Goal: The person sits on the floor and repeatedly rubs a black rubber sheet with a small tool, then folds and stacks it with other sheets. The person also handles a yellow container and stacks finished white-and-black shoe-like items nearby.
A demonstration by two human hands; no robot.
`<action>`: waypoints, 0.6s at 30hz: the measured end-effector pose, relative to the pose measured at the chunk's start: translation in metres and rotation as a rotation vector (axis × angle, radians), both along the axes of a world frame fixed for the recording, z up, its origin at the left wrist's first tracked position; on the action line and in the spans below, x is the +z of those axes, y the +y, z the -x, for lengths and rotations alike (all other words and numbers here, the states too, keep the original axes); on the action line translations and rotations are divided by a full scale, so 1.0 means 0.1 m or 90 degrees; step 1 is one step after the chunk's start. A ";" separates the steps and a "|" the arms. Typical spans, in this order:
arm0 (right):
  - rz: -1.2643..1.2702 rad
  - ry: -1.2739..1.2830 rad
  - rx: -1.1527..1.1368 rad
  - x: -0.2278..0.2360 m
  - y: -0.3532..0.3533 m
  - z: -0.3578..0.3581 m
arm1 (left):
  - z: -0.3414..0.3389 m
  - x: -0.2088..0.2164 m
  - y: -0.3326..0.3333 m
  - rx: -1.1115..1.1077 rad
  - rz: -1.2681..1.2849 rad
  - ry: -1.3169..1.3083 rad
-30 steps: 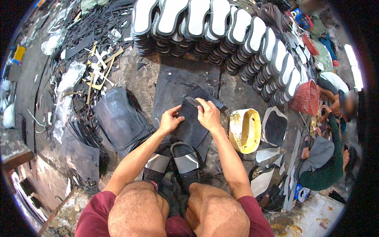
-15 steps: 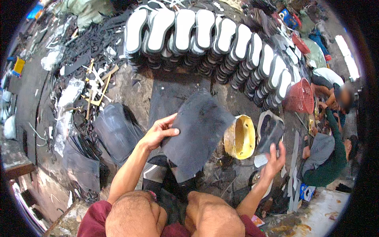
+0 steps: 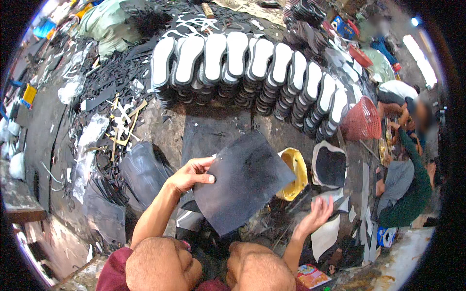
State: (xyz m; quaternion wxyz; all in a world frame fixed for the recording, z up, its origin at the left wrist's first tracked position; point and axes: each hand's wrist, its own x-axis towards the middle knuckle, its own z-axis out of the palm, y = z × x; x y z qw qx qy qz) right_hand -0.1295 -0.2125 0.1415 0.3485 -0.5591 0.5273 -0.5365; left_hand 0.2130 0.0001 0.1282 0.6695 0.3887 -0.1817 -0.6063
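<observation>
My left hand (image 3: 193,175) pinches the left edge of a dark grey, rubber-like sheet (image 3: 245,182), thumb on top. The sheet is tilted above my knees and overlaps the rim of a yellow tub (image 3: 295,182). My right hand (image 3: 314,218) holds nothing, its fingers apart and slightly blurred. Beyond it, a dark cut piece (image 3: 331,167) lies on a pale-edged sheet on the ground. Under the held sheet, a long dark mat (image 3: 213,128) stretches away from me.
Stacks of shoe soles with white tops (image 3: 236,53) curve across the far side. A red basket (image 3: 363,119) stands at their right end. Folded dark sheets (image 3: 145,167) lie left, near scrap strips (image 3: 127,121). On the right, a person in a green sleeve (image 3: 412,194) sits close by.
The dark piece by my right hand has been let go and now lies flat on the ground. That hand has drawn back toward me. The sheet in my left hand has turned and lowered slightly.
</observation>
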 end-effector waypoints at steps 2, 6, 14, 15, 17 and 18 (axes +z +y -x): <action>-0.048 -0.081 0.161 0.53 0.04 -0.38 | 0.03 0.06 -0.06 -0.011 -0.009 0.008; -0.157 -0.119 0.501 0.57 0.06 -0.92 | -0.11 -0.10 0.00 -0.100 0.005 -0.089; -0.475 -0.140 0.440 -0.76 0.35 -1.42 | -1.67 -0.12 0.68 0.248 -0.265 -0.472; -0.512 -0.157 0.404 -1.01 0.36 -1.37 | -1.80 0.01 0.67 0.357 -0.237 -0.546; -0.504 -0.133 0.386 -1.46 0.40 -1.25 | -2.08 0.06 0.79 0.472 -0.258 -0.634; -0.384 -0.087 0.387 -1.57 0.48 -1.23 | -2.08 0.12 0.78 0.492 -0.259 -0.597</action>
